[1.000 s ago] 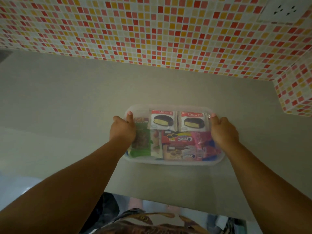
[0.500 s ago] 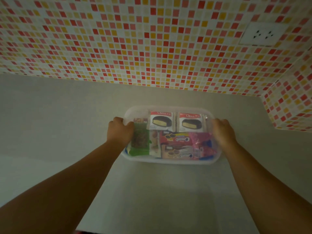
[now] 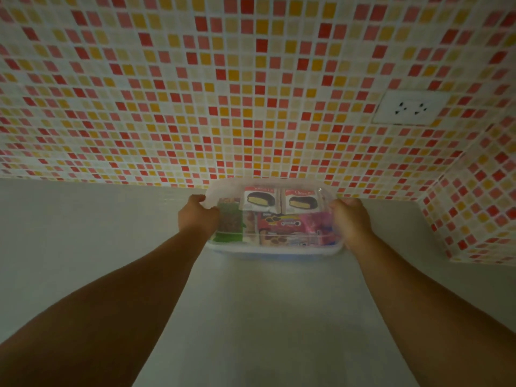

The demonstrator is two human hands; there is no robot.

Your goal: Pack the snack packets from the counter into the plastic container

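Observation:
A clear plastic container point(image 3: 275, 250) sits on the grey counter, its far rim against the tiled wall. Inside lie two white choco pie packets point(image 3: 260, 201), a green packet point(image 3: 229, 223), a red cookie packet point(image 3: 280, 222) and a pink packet point(image 3: 314, 223), with more below them. My left hand point(image 3: 196, 215) grips the container's left end. My right hand point(image 3: 350, 217) grips its right end. Both arms are stretched forward.
The grey counter point(image 3: 251, 317) runs from the near edge to a mosaic-tiled wall point(image 3: 223, 93) of red, yellow and white tiles. A white socket point(image 3: 410, 107) sits on the wall at upper right. A tiled side wall point(image 3: 480, 213) closes off the right.
Both hands have pushed the container away from me across the counter until it reached the back wall. The view has tilted up, so the counter's front edge is out of sight.

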